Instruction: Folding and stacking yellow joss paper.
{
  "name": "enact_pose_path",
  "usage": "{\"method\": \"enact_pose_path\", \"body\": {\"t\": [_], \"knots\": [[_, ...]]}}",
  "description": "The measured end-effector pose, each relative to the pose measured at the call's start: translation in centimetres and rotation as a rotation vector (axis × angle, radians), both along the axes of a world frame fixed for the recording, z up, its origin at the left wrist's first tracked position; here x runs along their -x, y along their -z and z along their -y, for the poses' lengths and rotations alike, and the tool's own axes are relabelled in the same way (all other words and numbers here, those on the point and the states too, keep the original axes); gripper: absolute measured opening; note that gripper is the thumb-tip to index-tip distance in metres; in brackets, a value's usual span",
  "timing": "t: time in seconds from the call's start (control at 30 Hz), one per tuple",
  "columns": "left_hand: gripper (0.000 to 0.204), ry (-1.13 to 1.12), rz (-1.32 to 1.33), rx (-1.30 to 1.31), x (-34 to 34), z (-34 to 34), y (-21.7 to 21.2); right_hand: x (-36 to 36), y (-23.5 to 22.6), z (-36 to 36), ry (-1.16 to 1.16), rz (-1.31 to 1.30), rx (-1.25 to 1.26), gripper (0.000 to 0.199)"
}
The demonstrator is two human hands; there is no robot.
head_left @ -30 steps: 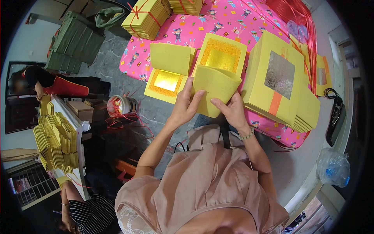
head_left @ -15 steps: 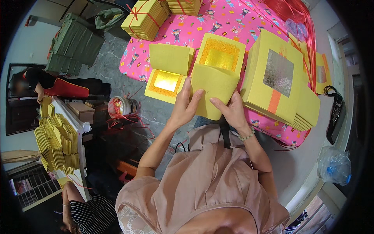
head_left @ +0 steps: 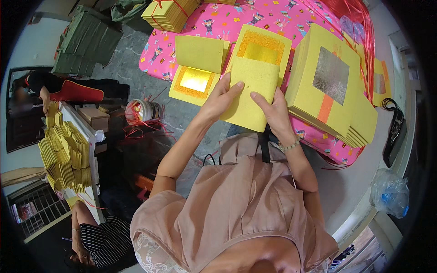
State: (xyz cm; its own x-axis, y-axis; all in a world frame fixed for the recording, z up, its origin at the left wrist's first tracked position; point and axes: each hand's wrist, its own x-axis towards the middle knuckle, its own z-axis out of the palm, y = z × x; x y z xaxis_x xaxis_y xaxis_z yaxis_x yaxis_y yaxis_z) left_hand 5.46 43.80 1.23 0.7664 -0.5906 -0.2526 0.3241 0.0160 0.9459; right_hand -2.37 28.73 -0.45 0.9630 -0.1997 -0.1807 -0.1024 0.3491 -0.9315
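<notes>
Between my two hands is a sheet of yellow joss paper, its lower part hanging over the table's near edge. My left hand grips its left side, thumb on top and fingers underneath. At the right side my right hand pinches it the same way. Just beyond, partly covered by the held sheet, lies joss paper with a gold foil panel and orange border. Left of my left hand is another gold-foil sheet, with a folded plain yellow piece standing over its far part.
On the pink patterned tablecloth, a thick stack of silver-foil paper stands at right. Tied yellow bundles sit at the back left. Red plastic strands hang at upper right. Two people work at left by a table of yellow bundles.
The held sheet has shifted slightly left and now lies flatter; its far edge was curled. Both hands still grip its sides. The whole view has tilted a little.
</notes>
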Motion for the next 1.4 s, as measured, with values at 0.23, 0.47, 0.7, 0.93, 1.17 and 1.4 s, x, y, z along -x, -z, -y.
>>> {"method": "enact_pose_path", "body": {"t": [0.23, 0.47, 0.7, 0.93, 1.17, 1.4], "knots": [[0.045, 0.019, -0.1, -0.026, -0.4, 0.1, -0.1, -0.6, 0.1, 0.0, 0.028, -0.084, -0.185, 0.039], [0.041, -0.019, -0.02, 0.021, 0.0, -0.1, 0.7, -0.5, 0.4, -0.3, 0.06, -0.04, -0.143, 0.035], [0.04, -0.102, 0.132, 0.039, 1.4, -0.8, -0.1, -0.5, 0.1, -0.7, 0.131, -0.009, -0.079, 0.032], [0.036, -0.089, 0.169, -0.013, 2.3, -2.2, -0.2, -0.9, -0.1, -0.4, 0.193, 0.117, -0.067, 0.026], [0.038, -0.111, 0.149, -0.017, 2.5, -2.9, -0.7, 0.2, -0.4, -0.8, 0.077, 0.074, 0.001, 0.029], [0.043, -0.092, 0.099, -0.002, 2.6, -3.3, -1.1, 1.9, -0.3, -0.8, -0.051, -0.003, 0.142, 0.033]]}}
